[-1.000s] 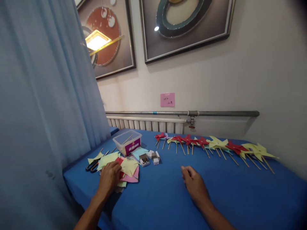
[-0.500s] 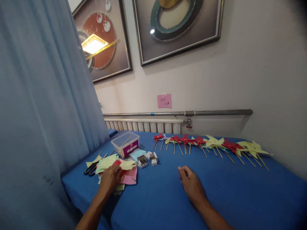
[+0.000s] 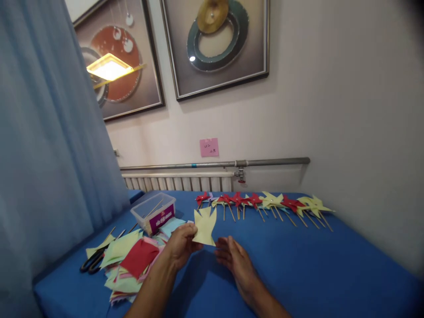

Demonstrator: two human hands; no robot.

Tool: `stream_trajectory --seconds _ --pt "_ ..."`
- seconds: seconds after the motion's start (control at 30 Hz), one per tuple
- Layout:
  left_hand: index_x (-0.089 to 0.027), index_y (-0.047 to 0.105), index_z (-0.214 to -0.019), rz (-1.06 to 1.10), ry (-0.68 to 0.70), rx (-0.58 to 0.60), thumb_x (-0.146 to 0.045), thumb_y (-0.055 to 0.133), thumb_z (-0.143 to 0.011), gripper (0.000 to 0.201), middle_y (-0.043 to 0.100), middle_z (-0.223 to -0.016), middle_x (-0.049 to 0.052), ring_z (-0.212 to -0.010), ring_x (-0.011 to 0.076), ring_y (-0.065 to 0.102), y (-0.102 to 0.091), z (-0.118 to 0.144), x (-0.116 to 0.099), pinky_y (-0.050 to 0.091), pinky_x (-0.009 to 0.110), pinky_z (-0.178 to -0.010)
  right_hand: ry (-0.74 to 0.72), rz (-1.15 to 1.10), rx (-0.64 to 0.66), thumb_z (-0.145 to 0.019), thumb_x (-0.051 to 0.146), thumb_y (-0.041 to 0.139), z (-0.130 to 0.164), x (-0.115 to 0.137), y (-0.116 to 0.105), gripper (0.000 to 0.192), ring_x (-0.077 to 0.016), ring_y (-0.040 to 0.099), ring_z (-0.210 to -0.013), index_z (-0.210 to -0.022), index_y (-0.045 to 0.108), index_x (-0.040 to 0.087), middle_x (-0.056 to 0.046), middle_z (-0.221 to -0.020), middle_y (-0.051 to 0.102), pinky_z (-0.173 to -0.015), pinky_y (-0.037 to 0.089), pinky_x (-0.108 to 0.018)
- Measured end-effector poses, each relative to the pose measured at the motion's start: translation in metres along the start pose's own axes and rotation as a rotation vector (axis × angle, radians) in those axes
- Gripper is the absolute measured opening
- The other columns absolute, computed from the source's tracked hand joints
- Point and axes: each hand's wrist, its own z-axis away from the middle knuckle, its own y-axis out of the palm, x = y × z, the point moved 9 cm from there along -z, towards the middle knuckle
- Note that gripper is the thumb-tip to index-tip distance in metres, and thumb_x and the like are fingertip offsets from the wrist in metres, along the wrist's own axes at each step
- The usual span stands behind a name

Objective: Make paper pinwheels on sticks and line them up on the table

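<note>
One head-worn camera looks forward and down across the blue-clothed table (image 3: pixel 298 265) toward the cream wall (hands close, lower centre of frame).

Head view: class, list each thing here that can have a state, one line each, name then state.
Left hand: pinching a yellow paper piece, lifted off the table.
Right hand: open, empty, beside the paper.
Yellow paper piece: cut, held upright.
Scissors: lying flat, blades hidden under the paper.
Plastic box: lidless, sticks inside.
Paper pile: loose, spread out.
Pinwheels: finished, lying in a row.
</note>
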Motion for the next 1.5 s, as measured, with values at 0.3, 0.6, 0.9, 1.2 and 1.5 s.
stream_trajectory --seconds 0.3,0.6,0.9,1.2,1.5 --pt "-0.018 0.057 -0.065 -0.095 -0.003 -0.039 -0.036 0.078 -0.062 0.028 0.051 -0.051 -0.005 -0.045 0.0088 0.045 0.032 -0.039 0.077 0.035 0.022 -0.048 0.001 -0.274 -0.041 -0.081 0.076 0.067 -0.006 0.017 -0.020 0.064 -0.0314 0.073 -0.110 -0.115 0.076 0.022 -0.011 -0.112 0.081 -0.089 0.058 -0.043" --pt "-0.017 0.064 -0.067 -0.287 0.165 -0.087 -0.042 0.079 -0.059 0.030 0.058 -0.054 -0.004 -0.048 0.0083 0.045 0.024 -0.037 0.063 0.033 0.021 -0.050 0.042 -0.197 -0.105 -0.071 0.051 0.087 -0.004 0.005 -0.026 0.048 -0.0300 0.077 -0.091 -0.101 0.074 0.017 -0.012 -0.099 0.082 -0.074 0.060 -0.037" --pt "-0.017 0.065 -0.074 -0.429 0.318 -0.063 -0.036 0.070 -0.073 0.019 0.059 -0.063 -0.003 -0.057 0.0112 0.049 0.025 -0.031 0.045 0.038 0.022 -0.055 0.081 -0.075 -0.102 -0.074 0.049 0.085 -0.005 -0.005 -0.031 0.048 -0.0268 0.076 -0.083 -0.109 0.075 0.018 -0.009 -0.092 0.082 -0.071 0.058 -0.036" --pt "-0.019 0.074 -0.088 -1.029 0.866 0.052 -0.013 0.047 -0.093 0.028 0.070 -0.088 0.007 -0.083 0.0175 0.063 0.062 0.008 0.015 0.045 0.028 -0.077 0.092 -0.090 -0.139 -0.077 0.059 0.079 -0.006 -0.008 -0.031 0.047 -0.0266 0.076 -0.081 -0.099 0.073 0.018 -0.008 -0.086 0.080 -0.067 0.057 -0.034" --pt "-0.019 0.074 -0.083 -1.428 1.109 0.009 -0.012 0.045 -0.098 0.033 0.072 -0.090 0.008 -0.082 0.0188 0.063 0.078 0.024 0.018 0.042 0.030 -0.075 0.069 -0.079 -0.111 -0.073 0.059 0.081 0.000 0.004 -0.023 0.048 -0.0266 0.076 -0.083 -0.098 0.072 0.019 -0.008 -0.089 0.081 -0.068 0.056 -0.032"
